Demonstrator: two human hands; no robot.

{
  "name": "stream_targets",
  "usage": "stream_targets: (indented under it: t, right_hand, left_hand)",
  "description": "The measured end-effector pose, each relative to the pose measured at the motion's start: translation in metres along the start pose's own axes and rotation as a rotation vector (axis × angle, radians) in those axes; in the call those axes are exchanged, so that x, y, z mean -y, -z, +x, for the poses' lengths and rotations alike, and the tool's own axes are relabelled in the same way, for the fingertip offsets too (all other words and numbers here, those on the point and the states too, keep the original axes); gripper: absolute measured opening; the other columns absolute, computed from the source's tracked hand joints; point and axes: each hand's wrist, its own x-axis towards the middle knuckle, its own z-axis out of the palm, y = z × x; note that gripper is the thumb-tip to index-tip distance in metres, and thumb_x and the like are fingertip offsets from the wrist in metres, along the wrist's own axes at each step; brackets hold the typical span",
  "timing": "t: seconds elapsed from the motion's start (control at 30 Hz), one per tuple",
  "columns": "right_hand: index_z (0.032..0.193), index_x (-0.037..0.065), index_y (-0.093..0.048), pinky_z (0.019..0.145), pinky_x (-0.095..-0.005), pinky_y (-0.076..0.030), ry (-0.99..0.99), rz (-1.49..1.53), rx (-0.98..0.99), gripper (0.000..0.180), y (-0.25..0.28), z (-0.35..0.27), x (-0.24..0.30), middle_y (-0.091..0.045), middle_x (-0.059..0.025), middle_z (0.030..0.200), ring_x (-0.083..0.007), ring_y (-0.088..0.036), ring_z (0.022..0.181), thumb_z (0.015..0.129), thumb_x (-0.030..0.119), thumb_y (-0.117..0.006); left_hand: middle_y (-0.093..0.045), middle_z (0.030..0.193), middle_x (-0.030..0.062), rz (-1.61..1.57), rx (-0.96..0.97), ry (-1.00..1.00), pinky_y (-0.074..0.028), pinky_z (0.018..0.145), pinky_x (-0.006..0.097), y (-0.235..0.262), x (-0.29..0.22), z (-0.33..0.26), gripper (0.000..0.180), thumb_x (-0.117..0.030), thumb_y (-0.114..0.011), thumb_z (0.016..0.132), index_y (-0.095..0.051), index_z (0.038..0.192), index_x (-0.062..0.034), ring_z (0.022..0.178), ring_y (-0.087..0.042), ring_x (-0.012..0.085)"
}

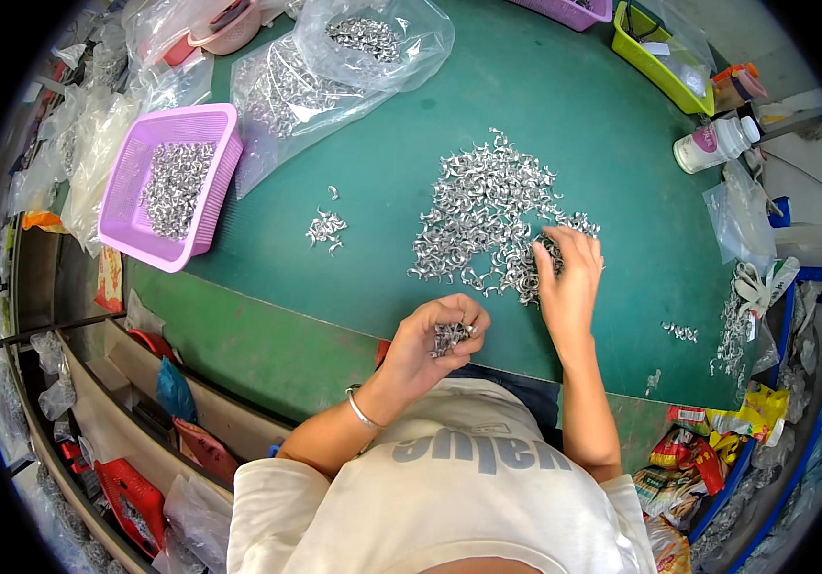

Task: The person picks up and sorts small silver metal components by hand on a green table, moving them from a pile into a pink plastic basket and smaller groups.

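Observation:
A large heap of small curved silver metal pieces (pixel 488 206) is spread on the green tabletop (pixel 363 297) before me. My left hand (pixel 438 337) is closed round a clump of these pieces at the near table edge, and some show between thumb and fingers. Over the right side of the heap, my right hand (pixel 572 279) touches the pieces, its thumb apart from the bent fingers. Left of the heap lies a little cluster of the same pieces (pixel 326 228). A purple basket (pixel 202 234) at the far left holds many more.
Behind the basket lies a clear plastic bag (pixel 267 143) of metal pieces. A green bin (pixel 655 72) and a white bottle (pixel 717 143) stand at the back right. More pieces (pixel 680 332) lie at the right, near tangled metal parts (pixel 732 335). Open drawers (pixel 191 392) sit lower left.

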Motion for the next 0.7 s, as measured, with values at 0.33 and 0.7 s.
stream_targets:
  t: [0.33, 0.7]
  right_hand:
    - [0.078, 0.002, -0.061, 0.066, -0.0302, -0.039, -0.066, 0.215, 0.026, 0.005, 0.004, -0.004, -0.001, -0.06, -0.0081, 0.074, -0.0206, -0.054, 0.07, 0.073, 0.002, -0.061]
    - [0.079, -0.001, -0.06, 0.063, -0.0309, -0.042, 0.312, 0.27, 0.062, 0.018, 0.041, -0.027, 0.038, -0.06, -0.009, 0.081, -0.0236, -0.055, 0.072, 0.063, -0.006, -0.066]
  left_hand:
    - [-0.048, 0.069, 0.0146, 0.221, 0.066, -0.079, -0.025, 0.036, 0.02, 0.008, 0.005, 0.01, 0.016, -0.014, -0.044, 0.077, -0.046, 0.073, 0.0011, 0.045, -0.036, 0.0105]
    - [-0.05, 0.064, -0.0021, 0.615, -0.261, -0.275, -0.023, 0.04, 0.016, -0.021, 0.005, 0.01, 0.01, -0.006, -0.061, 0.078, -0.062, 0.086, 0.0002, 0.049, -0.036, 0.0016]
